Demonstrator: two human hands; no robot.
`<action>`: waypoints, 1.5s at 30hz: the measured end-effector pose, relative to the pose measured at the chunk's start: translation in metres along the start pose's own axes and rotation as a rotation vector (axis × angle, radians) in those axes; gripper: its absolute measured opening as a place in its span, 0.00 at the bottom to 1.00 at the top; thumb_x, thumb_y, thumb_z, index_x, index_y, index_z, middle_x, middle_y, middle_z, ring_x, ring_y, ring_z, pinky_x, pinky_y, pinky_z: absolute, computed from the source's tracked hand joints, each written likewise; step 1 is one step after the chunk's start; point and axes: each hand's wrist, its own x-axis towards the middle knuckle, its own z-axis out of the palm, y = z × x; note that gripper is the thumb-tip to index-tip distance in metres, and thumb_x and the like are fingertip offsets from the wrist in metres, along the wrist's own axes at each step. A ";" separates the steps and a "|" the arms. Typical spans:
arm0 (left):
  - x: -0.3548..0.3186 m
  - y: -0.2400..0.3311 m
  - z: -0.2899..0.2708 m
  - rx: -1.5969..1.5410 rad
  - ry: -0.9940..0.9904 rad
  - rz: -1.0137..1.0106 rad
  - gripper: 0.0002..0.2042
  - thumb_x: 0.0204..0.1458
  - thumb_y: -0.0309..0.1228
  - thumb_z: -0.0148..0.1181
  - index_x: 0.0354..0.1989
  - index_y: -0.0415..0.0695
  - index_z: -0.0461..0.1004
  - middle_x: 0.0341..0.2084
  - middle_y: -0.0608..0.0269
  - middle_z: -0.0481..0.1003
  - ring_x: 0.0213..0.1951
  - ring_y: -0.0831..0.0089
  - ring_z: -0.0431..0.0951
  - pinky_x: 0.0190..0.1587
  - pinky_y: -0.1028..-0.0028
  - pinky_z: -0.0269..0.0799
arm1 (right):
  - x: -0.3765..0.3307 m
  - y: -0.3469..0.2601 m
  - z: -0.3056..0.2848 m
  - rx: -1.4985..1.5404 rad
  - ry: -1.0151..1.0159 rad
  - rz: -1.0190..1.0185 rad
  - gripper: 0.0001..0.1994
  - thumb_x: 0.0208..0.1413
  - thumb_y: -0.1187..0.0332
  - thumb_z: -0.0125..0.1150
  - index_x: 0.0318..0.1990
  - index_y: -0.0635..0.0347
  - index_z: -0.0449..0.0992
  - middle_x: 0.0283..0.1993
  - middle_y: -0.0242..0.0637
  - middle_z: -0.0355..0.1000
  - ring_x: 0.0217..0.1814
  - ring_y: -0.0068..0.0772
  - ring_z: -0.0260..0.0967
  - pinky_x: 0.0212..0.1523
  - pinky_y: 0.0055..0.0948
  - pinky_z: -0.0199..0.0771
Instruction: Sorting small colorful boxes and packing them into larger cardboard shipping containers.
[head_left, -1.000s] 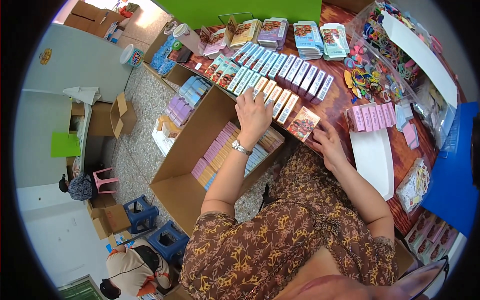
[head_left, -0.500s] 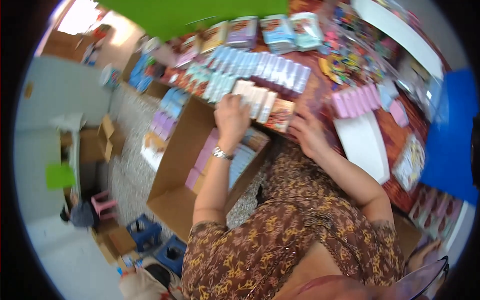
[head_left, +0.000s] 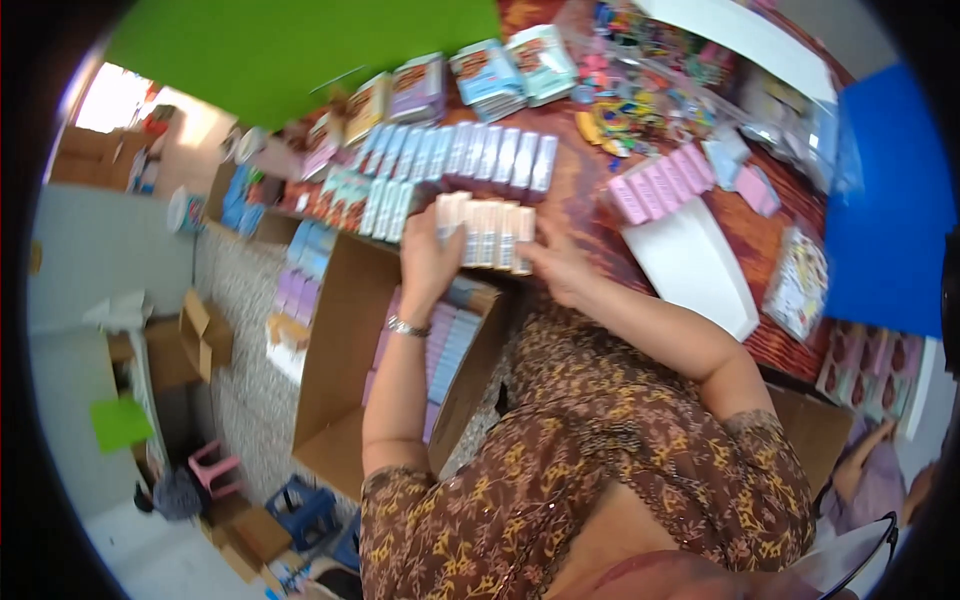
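Observation:
At the table's near edge stands a tight row of small cream boxes [head_left: 487, 236], narrow sides up. My left hand [head_left: 427, 265] grips the row's left end, its fingers partly hidden behind the boxes. At the right end, my right hand [head_left: 556, 264] presses its fingers against the last box. Behind lie rows of similar light blue and lilac boxes [head_left: 500, 157], and mint green boxes [head_left: 385, 207] stand left of my left hand. Below my left forearm, an open cardboard carton [head_left: 345, 340] holds rows of lilac and blue boxes.
Flat stacks of packs [head_left: 487, 80] line the green panel [head_left: 300, 50]. To the right are pink boxes [head_left: 662, 184], a white curved tray [head_left: 690, 270], a bag of small pieces [head_left: 798, 285] and loose colourful bits [head_left: 640, 100]. Blue stools [head_left: 302, 510] stand on the floor at lower left.
The box at the row's right end, whose printed face showed before, now stands in line with the others. My right hand has come in against it. The whole view has shifted.

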 end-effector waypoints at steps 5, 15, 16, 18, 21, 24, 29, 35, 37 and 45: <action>-0.033 0.034 0.001 -0.157 0.131 -0.112 0.26 0.48 0.26 0.67 0.56 0.37 0.66 0.47 0.52 0.70 0.50 0.59 0.72 0.52 0.65 0.72 | -0.048 -0.042 0.003 -0.353 0.061 -0.129 0.30 0.57 0.77 0.59 0.67 0.65 0.55 0.61 0.40 0.65 0.60 0.31 0.66 0.60 0.33 0.68; -0.083 0.042 0.053 -0.266 0.131 -0.051 0.38 0.43 0.26 0.72 0.63 0.36 0.59 0.52 0.47 0.65 0.56 0.51 0.67 0.58 0.62 0.67 | -0.064 -0.022 -0.069 -0.725 -0.009 -0.401 0.32 0.57 0.81 0.57 0.68 0.63 0.51 0.65 0.42 0.59 0.69 0.35 0.58 0.69 0.35 0.57; -0.083 0.044 0.051 -0.263 0.116 -0.041 0.38 0.43 0.26 0.72 0.64 0.37 0.58 0.52 0.47 0.65 0.57 0.51 0.67 0.59 0.62 0.67 | -0.066 -0.024 -0.065 -0.694 -0.011 -0.397 0.33 0.56 0.81 0.57 0.68 0.63 0.51 0.65 0.42 0.59 0.69 0.35 0.58 0.70 0.36 0.57; -0.083 0.043 0.051 -0.277 0.128 -0.050 0.37 0.43 0.25 0.72 0.63 0.37 0.59 0.53 0.46 0.65 0.57 0.51 0.67 0.58 0.62 0.67 | -0.065 -0.023 -0.067 -0.708 -0.006 -0.410 0.33 0.56 0.81 0.57 0.68 0.63 0.51 0.66 0.43 0.59 0.69 0.35 0.58 0.70 0.36 0.56; -0.076 0.050 0.055 -0.275 0.075 -0.098 0.34 0.44 0.26 0.71 0.60 0.37 0.61 0.51 0.45 0.67 0.55 0.50 0.69 0.58 0.61 0.68 | -0.062 -0.014 -0.076 -0.709 0.051 -0.443 0.33 0.56 0.80 0.60 0.68 0.62 0.51 0.66 0.43 0.59 0.69 0.35 0.59 0.69 0.35 0.59; -0.080 0.048 0.060 -0.294 0.143 -0.117 0.33 0.44 0.27 0.72 0.58 0.36 0.62 0.49 0.46 0.69 0.53 0.50 0.72 0.54 0.63 0.70 | -0.063 -0.018 -0.064 -0.818 0.050 -0.493 0.33 0.56 0.78 0.61 0.68 0.62 0.53 0.63 0.41 0.61 0.68 0.33 0.59 0.67 0.33 0.60; -0.083 0.094 0.049 -0.548 0.033 -0.038 0.33 0.45 0.27 0.73 0.59 0.35 0.63 0.50 0.49 0.68 0.52 0.59 0.75 0.49 0.67 0.76 | -0.117 -0.069 -0.063 -0.983 0.149 -0.600 0.33 0.55 0.74 0.64 0.67 0.63 0.57 0.63 0.42 0.62 0.67 0.36 0.60 0.66 0.34 0.59; -0.089 0.160 0.074 -0.533 -0.255 0.227 0.41 0.47 0.29 0.70 0.68 0.33 0.53 0.53 0.44 0.66 0.55 0.54 0.71 0.54 0.63 0.73 | -0.188 -0.124 -0.127 -1.026 0.302 -0.539 0.32 0.57 0.74 0.58 0.69 0.63 0.56 0.65 0.41 0.63 0.67 0.33 0.61 0.64 0.33 0.62; -0.084 0.180 0.094 -0.509 -0.326 0.321 0.43 0.50 0.29 0.68 0.70 0.32 0.47 0.57 0.41 0.62 0.57 0.51 0.68 0.55 0.62 0.71 | -0.199 -0.129 -0.160 -0.894 0.306 -0.618 0.30 0.60 0.72 0.55 0.69 0.63 0.55 0.68 0.42 0.61 0.70 0.35 0.59 0.67 0.36 0.58; -0.074 0.200 0.159 -0.582 -0.398 0.211 0.46 0.49 0.26 0.66 0.71 0.32 0.39 0.61 0.35 0.53 0.61 0.40 0.62 0.59 0.59 0.67 | -0.164 -0.118 -0.229 -0.731 0.433 -0.589 0.25 0.67 0.62 0.48 0.68 0.63 0.58 0.67 0.40 0.61 0.70 0.32 0.56 0.69 0.33 0.53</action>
